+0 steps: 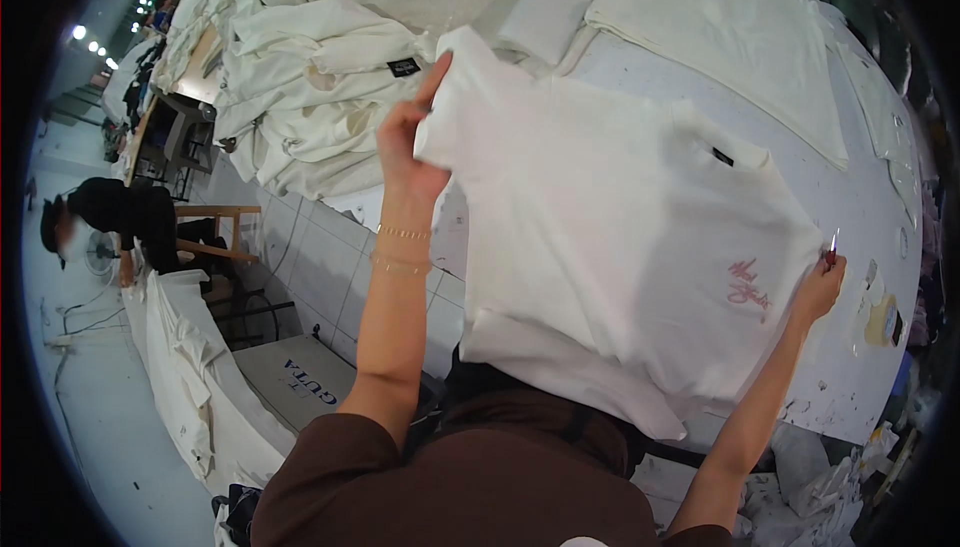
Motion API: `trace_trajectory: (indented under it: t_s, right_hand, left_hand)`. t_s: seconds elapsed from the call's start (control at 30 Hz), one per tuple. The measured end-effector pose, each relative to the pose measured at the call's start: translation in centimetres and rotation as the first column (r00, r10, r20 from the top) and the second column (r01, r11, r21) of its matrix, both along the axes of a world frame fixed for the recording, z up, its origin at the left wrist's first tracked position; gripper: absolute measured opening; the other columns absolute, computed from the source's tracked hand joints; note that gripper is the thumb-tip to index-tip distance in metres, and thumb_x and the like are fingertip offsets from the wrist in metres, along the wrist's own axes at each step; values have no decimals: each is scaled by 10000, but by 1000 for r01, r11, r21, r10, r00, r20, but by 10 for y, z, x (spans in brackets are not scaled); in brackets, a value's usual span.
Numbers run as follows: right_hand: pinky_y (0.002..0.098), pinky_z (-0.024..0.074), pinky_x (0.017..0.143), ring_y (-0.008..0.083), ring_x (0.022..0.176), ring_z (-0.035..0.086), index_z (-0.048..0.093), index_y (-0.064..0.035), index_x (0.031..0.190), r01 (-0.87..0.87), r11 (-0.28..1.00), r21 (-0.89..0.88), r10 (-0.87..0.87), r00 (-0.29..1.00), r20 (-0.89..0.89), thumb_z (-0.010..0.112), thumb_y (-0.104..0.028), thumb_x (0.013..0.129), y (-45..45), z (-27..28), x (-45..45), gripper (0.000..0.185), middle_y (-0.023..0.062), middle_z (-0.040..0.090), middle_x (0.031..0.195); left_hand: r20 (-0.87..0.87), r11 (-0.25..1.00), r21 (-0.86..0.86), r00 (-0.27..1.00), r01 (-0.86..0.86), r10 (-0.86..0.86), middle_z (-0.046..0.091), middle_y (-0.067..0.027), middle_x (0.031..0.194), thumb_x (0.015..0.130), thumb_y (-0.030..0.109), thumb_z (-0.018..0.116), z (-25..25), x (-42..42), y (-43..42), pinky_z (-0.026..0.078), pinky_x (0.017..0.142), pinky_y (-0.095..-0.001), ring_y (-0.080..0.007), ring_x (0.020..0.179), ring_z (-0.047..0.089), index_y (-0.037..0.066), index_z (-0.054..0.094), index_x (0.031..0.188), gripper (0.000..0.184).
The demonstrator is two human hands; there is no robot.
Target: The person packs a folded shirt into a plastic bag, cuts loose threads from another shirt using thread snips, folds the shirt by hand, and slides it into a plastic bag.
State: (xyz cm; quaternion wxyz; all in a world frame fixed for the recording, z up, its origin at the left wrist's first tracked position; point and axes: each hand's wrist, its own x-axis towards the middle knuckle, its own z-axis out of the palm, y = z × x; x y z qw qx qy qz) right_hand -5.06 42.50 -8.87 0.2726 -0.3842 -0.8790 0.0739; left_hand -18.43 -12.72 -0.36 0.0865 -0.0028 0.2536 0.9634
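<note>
A white T-shirt point(590, 217) with a dark neck label and pink script lettering on it is spread between my two hands, its lower part hanging near my waist. My left hand point(410, 147) is closed on the shirt's edge at upper left, thumb and fingers pinching the fabric. On the other side, my right hand point(820, 289) is closed at the shirt's far right edge. Out of that same hand sticks a small red-handled tool point(830, 255) with a shiny pointed tip, perhaps thread snips; its full shape is hidden by the fingers.
A white table point(860, 387) lies beneath and beyond the shirt. Heaped white garments point(310, 97) stand at the left, and flat white garments point(710, 27) lie at the back. A person in dark clothes point(120, 217) is at far left, near a wooden stool point(240, 232) and a grey box point(300, 377).
</note>
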Motion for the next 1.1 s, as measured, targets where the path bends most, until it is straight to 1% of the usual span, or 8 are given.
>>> trace_trajectory:
  t_s: [0.27,0.37,0.47,0.57,0.63,0.73,0.87,1.1]
  right_hand:
    - [438,469,790,327,956,594,529,-74,1101,-48,998,-41,50,998,41,484,-123,924,-15,-4,-24,189,111,573,1086]
    - [411,481,817,315,965,597,551,-68,1137,-42,999,7,43,989,-144,492,-61,915,-38,20,-8,229,103,564,1093]
    - [318,482,781,224,931,594,601,-24,1109,-164,984,-62,118,878,-464,472,-5,925,-66,42,8,225,75,585,987]
    - [200,329,532,51,650,433,617,-48,1048,-322,871,-371,53,812,-581,472,-31,939,-114,62,20,182,-11,552,827]
    - [199,258,491,23,568,332,622,-56,997,-443,754,-484,90,800,-593,476,-43,937,-138,64,28,158,-41,514,764]
    - [211,225,488,23,561,298,638,-62,947,-482,581,-655,179,861,-475,513,-102,943,-167,59,42,131,-74,453,696]
    - [221,387,570,36,642,469,661,6,925,-350,477,-806,410,900,-148,585,-94,899,-199,51,50,129,-21,589,711]
    - [246,402,564,74,586,431,646,42,955,-424,403,-811,493,847,-198,665,-96,807,-252,47,35,203,39,583,672]
  left_hand:
    - [-134,984,79,980,158,-147,505,-152,1353,711,60,400,24,-32,58,407,1018,-320,-236,1127,546,-45,420,1381,678]
    - [-151,971,-209,977,116,-149,532,-143,1321,708,29,421,19,1,110,498,831,-278,-157,913,591,66,424,1418,710]
    - [-425,530,-848,580,14,-695,213,-168,1544,783,2,550,4,73,166,512,784,-310,-210,911,596,116,327,1466,728]
    - [-373,351,-928,277,-128,-886,296,-157,1502,809,33,581,-19,143,186,489,896,-385,-307,1050,577,126,422,1401,620]
    - [-291,310,-948,202,71,-935,423,-157,1412,819,59,585,-22,167,179,475,915,-408,-336,1059,571,91,481,1332,524]
    - [-252,281,-943,169,178,-953,544,-156,1262,828,84,590,-16,177,156,471,911,-406,-339,1053,571,85,523,1290,467]
    - [-141,179,-973,237,146,-961,596,-123,1013,830,87,602,-11,162,123,480,823,-402,-320,953,588,65,611,1123,295]
    - [-165,63,-980,589,-190,-791,548,-74,882,745,22,657,-12,121,84,462,723,-362,-278,847,555,72,586,874,155]
